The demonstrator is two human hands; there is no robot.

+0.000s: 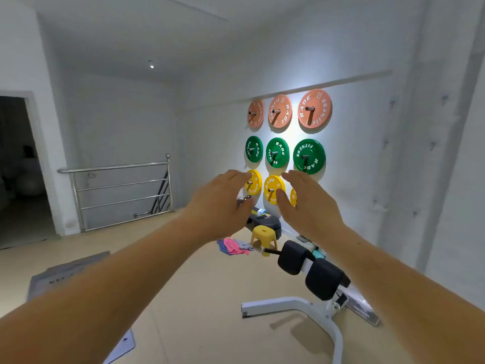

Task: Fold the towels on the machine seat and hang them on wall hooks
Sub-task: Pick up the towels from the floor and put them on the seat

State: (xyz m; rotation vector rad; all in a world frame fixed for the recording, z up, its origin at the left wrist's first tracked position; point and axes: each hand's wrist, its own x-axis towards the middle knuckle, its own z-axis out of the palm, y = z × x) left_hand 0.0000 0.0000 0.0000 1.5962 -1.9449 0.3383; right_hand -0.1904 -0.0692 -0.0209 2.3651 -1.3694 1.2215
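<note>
At 12 o'clock the right grip [308, 206] covers all but a sliver of the third yellow plate [293, 197], and the left grip [223, 203] hides the left edge of the first yellow plate [254, 183]. The small items [260, 212] on the black block [265, 222] beneath the plates are too small to tell, and the wall hooks [391, 103] at 2 to 3 o'clock are only faint, blurred pegs. The dark doorway [18, 166] at 9 o'clock shows just dim round shapes, and the white bench frame [309, 308] is cut off at 6 o'clock.
</note>
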